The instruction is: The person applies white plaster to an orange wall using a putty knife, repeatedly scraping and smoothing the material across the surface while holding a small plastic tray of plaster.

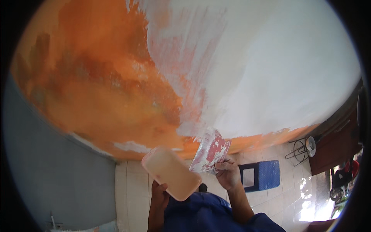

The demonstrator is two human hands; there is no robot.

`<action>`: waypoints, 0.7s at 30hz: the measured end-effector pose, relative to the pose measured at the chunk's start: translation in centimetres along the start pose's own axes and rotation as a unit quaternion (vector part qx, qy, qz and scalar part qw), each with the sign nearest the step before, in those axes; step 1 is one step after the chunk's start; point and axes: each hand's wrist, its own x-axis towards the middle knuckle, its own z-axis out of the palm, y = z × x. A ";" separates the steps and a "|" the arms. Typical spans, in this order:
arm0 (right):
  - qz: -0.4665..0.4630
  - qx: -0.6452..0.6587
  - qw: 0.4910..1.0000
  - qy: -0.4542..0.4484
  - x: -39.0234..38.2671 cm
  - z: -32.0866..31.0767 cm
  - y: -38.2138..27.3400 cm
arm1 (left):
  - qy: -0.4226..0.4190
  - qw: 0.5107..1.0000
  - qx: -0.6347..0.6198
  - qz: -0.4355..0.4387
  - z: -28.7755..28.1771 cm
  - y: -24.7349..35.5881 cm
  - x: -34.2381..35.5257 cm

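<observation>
My right hand (228,174) grips a wide red putty scraper (210,150) smeared with white filler, its blade edge touching the lower part of the wall. My left hand (159,193) holds up a flat pale orange rectangular board (170,172), seen from below, just left of the scraper. The wall is orange (96,85) on the left and coated white (278,69) on the right, with a streaky boundary running down the middle to where the blade rests.
A blue plastic stool (262,174) stands on the pale tiled floor (286,193) right of my right arm. A wire stand with a round metal thing (305,147) sits by a dark wooden door (336,143). A grey-blue wall (46,174) fills the left.
</observation>
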 end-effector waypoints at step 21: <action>0.131 0.006 0.991 0.016 -2.9 1.5 -3.1 | -0.045 0.997 -0.056 -0.023 -0.3 -5.5 -1.0</action>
